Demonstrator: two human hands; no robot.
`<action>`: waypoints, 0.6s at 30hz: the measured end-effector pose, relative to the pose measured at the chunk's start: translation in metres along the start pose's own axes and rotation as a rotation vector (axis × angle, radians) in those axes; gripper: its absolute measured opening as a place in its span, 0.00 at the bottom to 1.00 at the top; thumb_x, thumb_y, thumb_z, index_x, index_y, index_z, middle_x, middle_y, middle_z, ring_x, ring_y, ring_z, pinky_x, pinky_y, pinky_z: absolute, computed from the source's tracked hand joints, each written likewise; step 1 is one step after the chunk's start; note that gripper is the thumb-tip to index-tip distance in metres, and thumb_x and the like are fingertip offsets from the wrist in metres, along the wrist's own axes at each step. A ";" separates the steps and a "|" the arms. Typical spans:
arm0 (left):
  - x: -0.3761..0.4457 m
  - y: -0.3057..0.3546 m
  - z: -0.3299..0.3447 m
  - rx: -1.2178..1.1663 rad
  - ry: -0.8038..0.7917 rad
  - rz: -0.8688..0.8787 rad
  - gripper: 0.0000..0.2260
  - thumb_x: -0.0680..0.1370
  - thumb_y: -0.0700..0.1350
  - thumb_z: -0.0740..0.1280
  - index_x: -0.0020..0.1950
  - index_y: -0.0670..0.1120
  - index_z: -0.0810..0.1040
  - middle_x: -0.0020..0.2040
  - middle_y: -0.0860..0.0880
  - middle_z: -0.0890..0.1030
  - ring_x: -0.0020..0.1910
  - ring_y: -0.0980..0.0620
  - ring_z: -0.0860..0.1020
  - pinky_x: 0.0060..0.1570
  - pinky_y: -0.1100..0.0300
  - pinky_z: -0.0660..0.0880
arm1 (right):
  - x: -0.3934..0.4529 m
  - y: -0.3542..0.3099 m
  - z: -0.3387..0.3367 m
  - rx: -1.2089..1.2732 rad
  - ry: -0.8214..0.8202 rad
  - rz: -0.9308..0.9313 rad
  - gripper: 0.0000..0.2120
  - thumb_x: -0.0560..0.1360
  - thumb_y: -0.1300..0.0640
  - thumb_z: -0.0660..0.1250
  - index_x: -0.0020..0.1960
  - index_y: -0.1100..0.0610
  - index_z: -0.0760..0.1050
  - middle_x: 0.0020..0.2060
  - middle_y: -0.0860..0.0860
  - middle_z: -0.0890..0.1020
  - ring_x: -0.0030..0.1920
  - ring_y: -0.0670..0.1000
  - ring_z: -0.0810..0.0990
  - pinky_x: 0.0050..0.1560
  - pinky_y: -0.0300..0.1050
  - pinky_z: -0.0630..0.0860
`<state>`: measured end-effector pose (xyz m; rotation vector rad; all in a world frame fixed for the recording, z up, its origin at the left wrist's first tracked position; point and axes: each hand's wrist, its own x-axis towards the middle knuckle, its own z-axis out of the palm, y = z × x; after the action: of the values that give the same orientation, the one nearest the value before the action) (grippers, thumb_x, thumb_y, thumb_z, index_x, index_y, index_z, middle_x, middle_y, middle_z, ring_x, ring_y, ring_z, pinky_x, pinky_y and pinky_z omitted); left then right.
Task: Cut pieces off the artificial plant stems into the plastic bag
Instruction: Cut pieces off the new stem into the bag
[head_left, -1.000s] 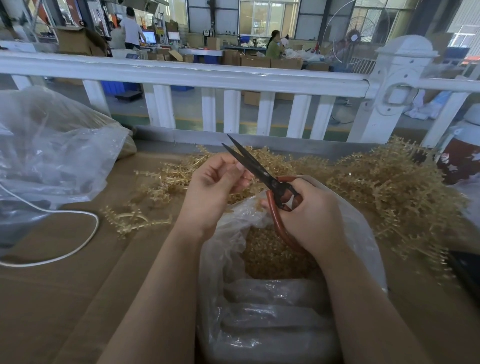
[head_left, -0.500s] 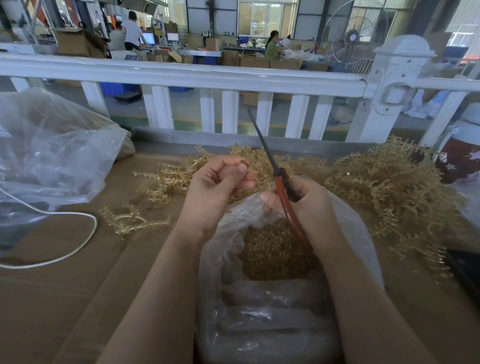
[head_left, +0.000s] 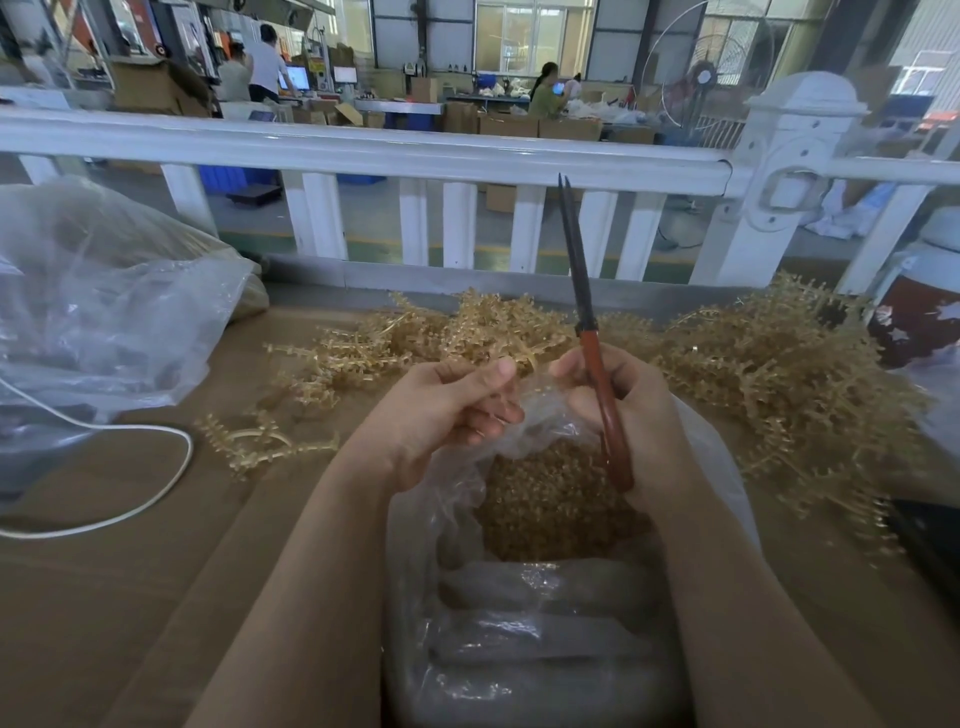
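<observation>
My right hand grips the red handles of the scissors, whose black blades are closed and point straight up. My left hand is curled just left of it, thumb pressed on the forefinger as if pinching a short stem piece that barely shows. Both hands hover over the mouth of the clear plastic bag, which holds a heap of small golden cut pieces. A big tangle of golden artificial plant stems lies behind and to the right. One loose stem lies to the left.
A large crumpled clear bag fills the left side, with a white cable looping in front of it. A white railing closes off the far edge. A dark-red container and a black object sit at the right.
The scissors have closed and swung from pointing up-left to upright. My left hand has drawn back from the blades and sunk slightly toward the bag mouth.
</observation>
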<state>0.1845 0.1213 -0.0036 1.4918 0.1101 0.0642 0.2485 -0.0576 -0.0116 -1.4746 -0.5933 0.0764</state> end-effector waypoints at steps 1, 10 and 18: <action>0.000 0.000 0.000 -0.007 0.002 -0.020 0.19 0.69 0.57 0.71 0.46 0.41 0.83 0.40 0.44 0.85 0.31 0.55 0.77 0.33 0.66 0.73 | 0.000 0.000 -0.001 0.022 -0.012 0.011 0.16 0.74 0.77 0.63 0.43 0.58 0.79 0.28 0.43 0.76 0.25 0.40 0.71 0.28 0.29 0.67; 0.007 -0.003 -0.003 0.101 0.157 0.234 0.25 0.65 0.54 0.80 0.59 0.50 0.77 0.55 0.54 0.80 0.49 0.58 0.81 0.47 0.64 0.77 | 0.003 -0.001 -0.002 0.198 -0.041 0.138 0.12 0.65 0.68 0.63 0.36 0.53 0.81 0.31 0.55 0.69 0.25 0.50 0.60 0.27 0.47 0.53; 0.004 -0.003 0.008 0.164 -0.162 0.183 0.19 0.66 0.44 0.80 0.52 0.40 0.80 0.44 0.46 0.80 0.42 0.50 0.78 0.46 0.57 0.76 | 0.005 0.002 -0.004 0.219 -0.086 0.127 0.10 0.66 0.67 0.62 0.40 0.57 0.80 0.27 0.55 0.68 0.22 0.47 0.62 0.23 0.39 0.59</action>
<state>0.1888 0.1134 -0.0062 1.6623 -0.1553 0.0824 0.2553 -0.0593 -0.0113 -1.2989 -0.5418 0.2964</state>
